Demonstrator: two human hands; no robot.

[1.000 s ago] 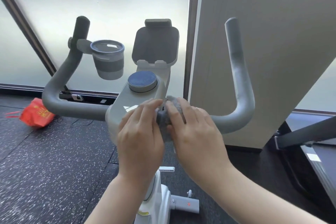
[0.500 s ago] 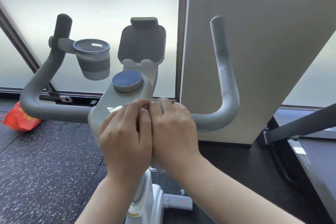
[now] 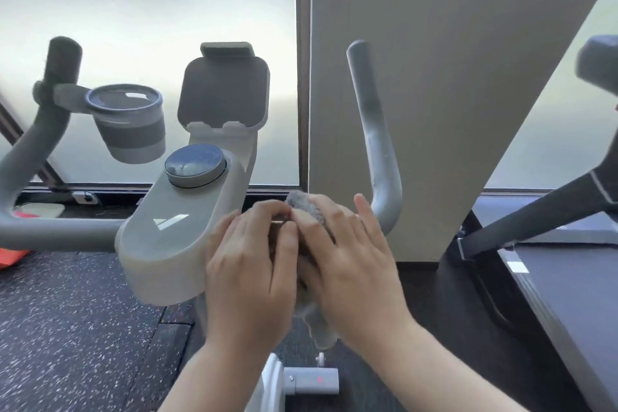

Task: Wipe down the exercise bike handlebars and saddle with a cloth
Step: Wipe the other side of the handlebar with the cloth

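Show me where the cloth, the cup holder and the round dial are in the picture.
cloth (image 3: 306, 203): head view, on the fuzzy grey top that shows above the fingers.
cup holder (image 3: 132, 130): head view, on the dark band around its outer wall.
round dial (image 3: 194, 160): head view, on the middle of its dark glossy face.

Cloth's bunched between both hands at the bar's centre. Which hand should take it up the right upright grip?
Right, probably. The right hand already covers most of the cloth, beside the bend of the right grip. The left hand lies against the console, farther away.
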